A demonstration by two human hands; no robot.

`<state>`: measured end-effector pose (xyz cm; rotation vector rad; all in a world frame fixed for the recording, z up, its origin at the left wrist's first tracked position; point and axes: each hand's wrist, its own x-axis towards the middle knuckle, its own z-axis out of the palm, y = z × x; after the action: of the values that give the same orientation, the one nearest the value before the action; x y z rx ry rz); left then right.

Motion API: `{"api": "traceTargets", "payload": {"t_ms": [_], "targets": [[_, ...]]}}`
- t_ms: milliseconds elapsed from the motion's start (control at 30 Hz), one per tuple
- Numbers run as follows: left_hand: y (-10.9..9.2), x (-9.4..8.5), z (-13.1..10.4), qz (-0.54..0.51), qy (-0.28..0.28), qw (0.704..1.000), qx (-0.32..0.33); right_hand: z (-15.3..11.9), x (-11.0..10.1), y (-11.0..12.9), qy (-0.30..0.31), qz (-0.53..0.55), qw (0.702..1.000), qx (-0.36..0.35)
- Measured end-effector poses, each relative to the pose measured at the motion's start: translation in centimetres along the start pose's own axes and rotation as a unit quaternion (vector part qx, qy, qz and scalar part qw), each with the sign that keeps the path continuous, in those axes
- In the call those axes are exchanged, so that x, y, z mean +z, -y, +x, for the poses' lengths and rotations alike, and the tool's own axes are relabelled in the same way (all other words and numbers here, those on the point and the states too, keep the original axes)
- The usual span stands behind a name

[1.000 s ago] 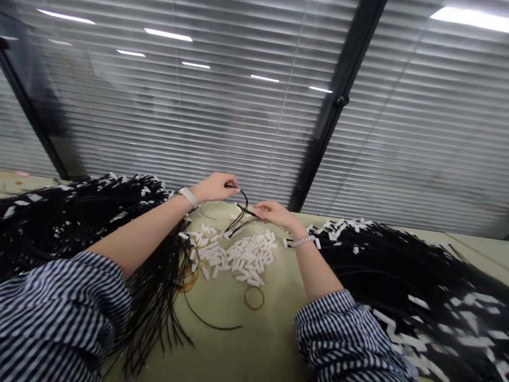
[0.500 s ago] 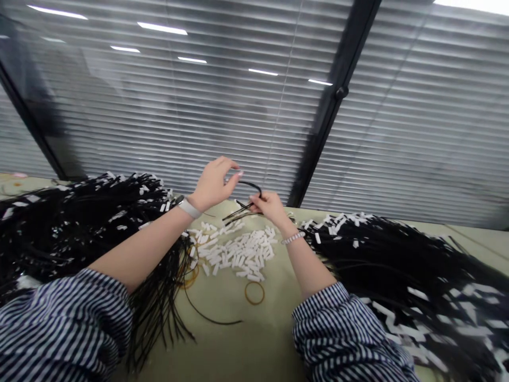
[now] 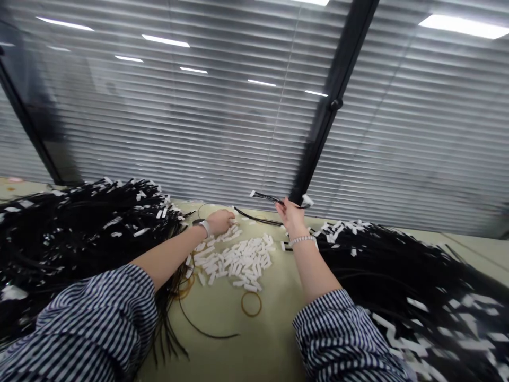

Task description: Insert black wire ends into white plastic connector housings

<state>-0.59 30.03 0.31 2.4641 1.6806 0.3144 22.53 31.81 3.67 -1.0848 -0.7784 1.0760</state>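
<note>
At the far middle of the counter [image 3: 258, 339], the right hand [image 3: 291, 215] is lifted just above the surface, its fingers pinched shut around a short black wire harness [image 3: 270, 198] with a white connector at each end. That harness sticks out leftward and rightward from the fingers, clear of the counter. To the left, the left hand [image 3: 221, 220] rests low on the far edge of a heap of loose white connectors [image 3: 234, 260], fingers curled down among them; whether it grips one cannot be told. A big pile of black wires [image 3: 79, 228] lies on the left, another pile of wires [image 3: 397, 270] on the right. A rubber band [image 3: 251, 303] lies nearer, apart from the connectors.
</note>
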Motion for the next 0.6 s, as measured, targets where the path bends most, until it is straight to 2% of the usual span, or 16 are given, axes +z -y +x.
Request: {"api": "traceTargets", "payload": {"t_ms": [167,367,500,600], "targets": [[0.4,0.0,-0.1,-0.001,0.028,0.999,-0.027,0.4,0.6,-1.9,0.011,0.009,0.999,0.044],[0.0,-0.2,-0.7,-0.011,0.039,0.998,-0.043,1.1,-0.3,-2.7,0.013,-0.026,0.994,0.101],[-0.1,-0.5,-1.0,-0.012,0.036,0.998,-0.055,1.6,-0.8,-2.5,-0.019,-0.071,0.992,0.103],[0.2,-0.5,-1.1,-0.007,0.037,0.997,-0.067,1.5,-1.1,-2.3,-0.053,-0.114,0.989,0.078]]}}
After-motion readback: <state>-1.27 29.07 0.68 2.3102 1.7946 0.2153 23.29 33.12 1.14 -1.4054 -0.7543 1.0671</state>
